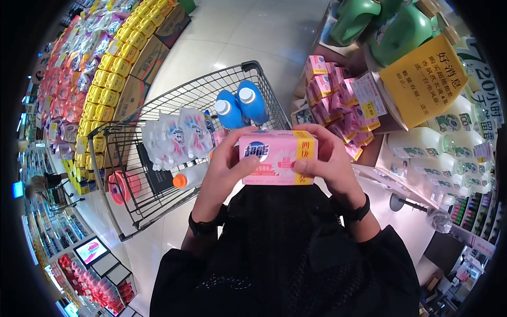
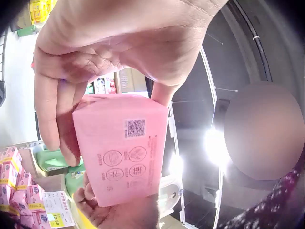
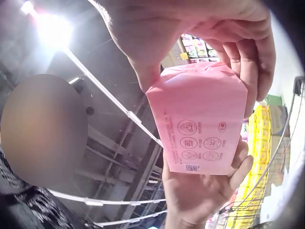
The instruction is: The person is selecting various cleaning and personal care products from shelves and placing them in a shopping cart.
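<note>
A pink multi-pack of soap (image 1: 272,164) with a yellow band at its right end is held in front of the chest. My left hand (image 1: 224,166) grips its left end, thumb on the printed front. At the other end my right hand (image 1: 335,164) grips it, with the thumb over the yellow band. In the left wrist view, the pack's pink end (image 2: 121,152) carries a square code and round symbols, and fingers wrap behind it. The opposite end (image 3: 200,124) faces the right wrist camera, folded wrapper on top.
A wire shopping cart (image 1: 253,65) ahead holds blue bottles (image 1: 253,108), wrapped clear bottles (image 1: 179,132) and an orange-capped bottle (image 1: 193,175). Similar pink packs (image 1: 332,100) are heaped at right beside a yellow sign (image 1: 422,79) and green jugs (image 1: 404,39). Yellow packs (image 1: 113,74) line the left.
</note>
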The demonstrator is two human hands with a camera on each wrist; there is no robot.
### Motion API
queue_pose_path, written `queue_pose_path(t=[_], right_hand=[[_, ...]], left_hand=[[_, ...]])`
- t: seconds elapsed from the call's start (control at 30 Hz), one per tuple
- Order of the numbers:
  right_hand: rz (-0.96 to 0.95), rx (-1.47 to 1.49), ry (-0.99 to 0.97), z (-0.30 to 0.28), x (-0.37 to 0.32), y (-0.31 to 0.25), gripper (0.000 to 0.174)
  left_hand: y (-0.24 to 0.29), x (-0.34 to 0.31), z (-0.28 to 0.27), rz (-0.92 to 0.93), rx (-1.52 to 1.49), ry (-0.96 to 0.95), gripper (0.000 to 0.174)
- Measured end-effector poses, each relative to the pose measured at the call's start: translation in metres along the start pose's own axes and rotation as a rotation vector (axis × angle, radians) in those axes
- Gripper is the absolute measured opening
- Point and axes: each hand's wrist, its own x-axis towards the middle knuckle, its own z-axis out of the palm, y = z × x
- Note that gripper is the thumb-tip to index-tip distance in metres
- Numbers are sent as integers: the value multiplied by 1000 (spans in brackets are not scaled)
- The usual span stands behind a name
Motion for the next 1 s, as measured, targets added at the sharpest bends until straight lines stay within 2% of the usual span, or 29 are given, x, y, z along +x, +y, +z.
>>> queue_pose_path(t=[0.13,0.2,0.23,0.3,0.4,0.43,0.47,0.5,0.57,0.83,0.9,0.93,1.0], right_hand=[[191,300,-49,-3,2,5,46],[191,298,-43,0,1,5,45],[246,365,0,4,0,1,45],[304,433,44,5,-1,-3,45],[415,440,44,3,0,-2,50],[439,563,-33,3,4,2,52],[462,686,-111,3,7,6,53],[466,684,-112,1,8,10,53],[518,755,-153,-2,11,14,55],[509,719,-161,-7,12,13,54],[522,740,-190,-11,13,12,54],[498,726,-162,-12,12,11,52],[483,707,-143,-13,7,7,50]], left_hand=[[2,-2,-7,-91,-54,41,56],[-4,3,-9,121,3,8,66],[-4,3,-10,121,3,8,66],[-5,2,-11,286,121,-43,74],[-3,1,-10,272,160,-44,75],[-1,1,-8,273,159,-42,75],[1,1,-6,191,114,15,72],[1,1,-4,108,69,72,70],[0,2,-6,83,55,79,68],[3,-1,1,97,29,86,67],[11,-8,11,131,240,136,73],[11,-10,14,134,241,146,73],[11,-14,18,300,345,136,79]])
